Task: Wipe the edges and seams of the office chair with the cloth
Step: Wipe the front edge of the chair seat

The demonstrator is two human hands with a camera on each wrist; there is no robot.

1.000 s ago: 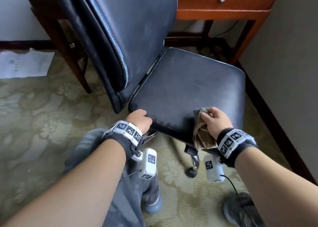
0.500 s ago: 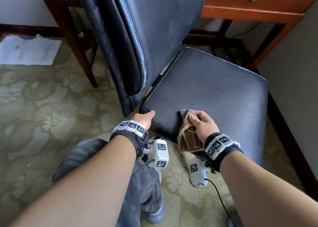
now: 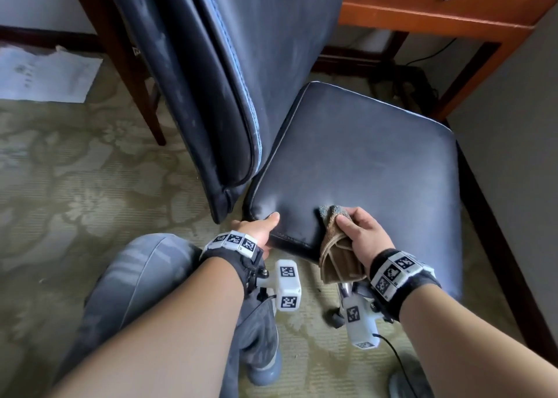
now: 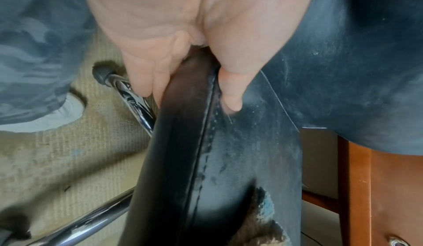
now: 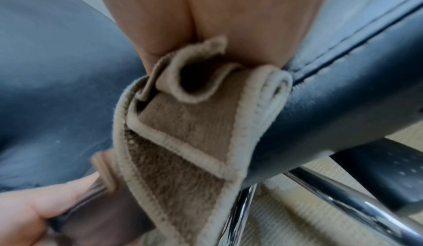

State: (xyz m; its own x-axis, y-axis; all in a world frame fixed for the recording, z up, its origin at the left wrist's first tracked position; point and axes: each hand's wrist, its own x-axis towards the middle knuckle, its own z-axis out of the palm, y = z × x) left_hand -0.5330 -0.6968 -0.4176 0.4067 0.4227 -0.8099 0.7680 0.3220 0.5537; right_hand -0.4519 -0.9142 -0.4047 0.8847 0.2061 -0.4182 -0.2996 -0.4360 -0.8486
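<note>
I'm mid-wipe on the seat cushion (image 3: 362, 168)'s near edge: my left hand (image 3: 256, 228) clamps the corner, my right hand (image 3: 362, 234) grips the brown cloth (image 3: 335, 246) folded over the seam, probably pressing; next, slide it along toward that corner.

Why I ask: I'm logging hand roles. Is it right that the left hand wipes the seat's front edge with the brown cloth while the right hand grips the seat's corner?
No, swapped: the head view shows the right hand holding the brown cloth; the left hand grips the seat corner.
</note>
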